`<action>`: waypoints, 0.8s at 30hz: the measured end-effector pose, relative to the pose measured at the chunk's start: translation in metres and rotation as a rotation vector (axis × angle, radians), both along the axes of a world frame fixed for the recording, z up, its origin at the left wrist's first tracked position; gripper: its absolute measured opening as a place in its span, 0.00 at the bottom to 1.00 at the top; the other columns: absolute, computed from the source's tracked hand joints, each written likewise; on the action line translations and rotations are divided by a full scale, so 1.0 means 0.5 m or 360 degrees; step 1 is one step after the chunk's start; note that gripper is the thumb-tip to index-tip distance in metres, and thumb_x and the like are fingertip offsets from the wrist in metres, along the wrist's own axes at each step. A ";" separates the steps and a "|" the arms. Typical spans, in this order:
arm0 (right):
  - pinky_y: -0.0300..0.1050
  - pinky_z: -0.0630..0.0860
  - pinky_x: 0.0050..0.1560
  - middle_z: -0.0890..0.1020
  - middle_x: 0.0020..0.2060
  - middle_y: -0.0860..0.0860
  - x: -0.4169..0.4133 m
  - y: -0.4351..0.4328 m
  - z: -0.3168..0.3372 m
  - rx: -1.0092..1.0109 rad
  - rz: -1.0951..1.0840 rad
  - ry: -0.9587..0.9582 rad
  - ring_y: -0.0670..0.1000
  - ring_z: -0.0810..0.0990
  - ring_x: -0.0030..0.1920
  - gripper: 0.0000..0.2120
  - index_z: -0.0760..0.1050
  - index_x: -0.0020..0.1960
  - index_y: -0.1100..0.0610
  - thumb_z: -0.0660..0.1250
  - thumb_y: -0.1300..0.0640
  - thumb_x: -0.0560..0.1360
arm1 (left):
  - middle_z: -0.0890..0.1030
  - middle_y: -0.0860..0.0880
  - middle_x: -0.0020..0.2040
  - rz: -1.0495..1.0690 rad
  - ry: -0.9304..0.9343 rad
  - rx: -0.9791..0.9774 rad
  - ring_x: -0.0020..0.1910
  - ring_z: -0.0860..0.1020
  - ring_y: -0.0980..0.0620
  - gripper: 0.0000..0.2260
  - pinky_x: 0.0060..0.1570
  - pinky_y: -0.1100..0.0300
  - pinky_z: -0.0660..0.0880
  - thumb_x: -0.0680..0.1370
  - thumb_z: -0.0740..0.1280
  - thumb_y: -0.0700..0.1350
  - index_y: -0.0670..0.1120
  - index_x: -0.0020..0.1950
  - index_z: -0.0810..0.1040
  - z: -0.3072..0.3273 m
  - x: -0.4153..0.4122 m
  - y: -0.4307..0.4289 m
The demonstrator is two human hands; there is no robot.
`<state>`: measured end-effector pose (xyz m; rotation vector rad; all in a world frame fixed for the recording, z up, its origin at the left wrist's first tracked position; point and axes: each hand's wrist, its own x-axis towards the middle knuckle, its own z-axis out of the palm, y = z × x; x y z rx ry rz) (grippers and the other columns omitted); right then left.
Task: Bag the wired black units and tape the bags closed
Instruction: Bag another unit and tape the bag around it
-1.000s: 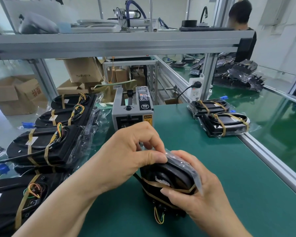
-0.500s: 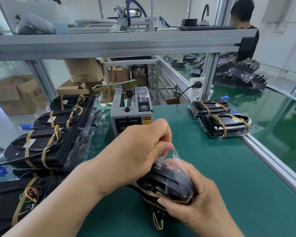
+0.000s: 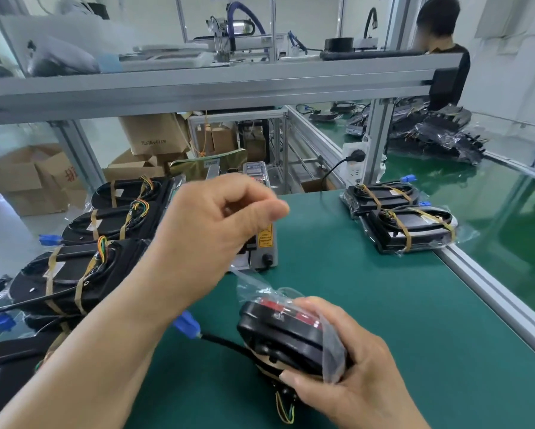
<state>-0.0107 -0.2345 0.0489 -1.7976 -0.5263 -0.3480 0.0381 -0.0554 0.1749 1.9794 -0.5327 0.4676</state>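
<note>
My right hand (image 3: 346,376) grips a black wired unit (image 3: 278,332) low over the green mat, partly inside a clear plastic bag (image 3: 332,345). Its cable runs left to a blue connector (image 3: 187,325). Coloured wires hang below the unit. My left hand (image 3: 216,224) is raised above the unit, in front of the grey tape dispenser (image 3: 264,243). Its fingers are curled with thumb against forefinger, and I see nothing between them. The hand hides most of the dispenser.
Several banded black units (image 3: 74,270) lie stacked at the left. Two bagged, taped units (image 3: 408,224) sit at the right by the aluminium rail (image 3: 492,292). An overhead shelf beam (image 3: 229,85) spans the bench. A person stands at the far right.
My left hand has let go of the bag top and risen up and away to the dispenser. The unit in my right hand has tipped, with its cable and blue connector now showing.
</note>
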 end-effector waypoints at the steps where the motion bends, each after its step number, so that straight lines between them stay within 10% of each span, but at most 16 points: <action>1: 0.32 0.78 0.50 0.83 0.54 0.39 0.001 0.003 0.000 0.0012 -0.0034 -0.0006 0.44 0.84 0.52 0.33 0.74 0.61 0.33 0.77 0.53 0.60 | 0.80 0.53 0.32 0.0070 -0.0033 0.0023 0.29 0.74 0.58 0.12 0.32 0.65 0.74 0.70 0.71 0.58 0.50 0.39 0.83 -0.010 -0.030 0.007; 24: 0.45 0.83 0.49 0.83 0.57 0.46 0.008 0.023 -0.041 0.0079 -0.0107 -0.0122 0.50 0.84 0.54 0.34 0.75 0.65 0.45 0.80 0.57 0.60 | 0.77 0.54 0.38 0.0296 0.0367 0.0002 0.29 0.71 0.60 0.02 0.34 0.71 0.69 0.67 0.73 0.50 0.56 0.35 0.83 -0.094 -0.111 -0.018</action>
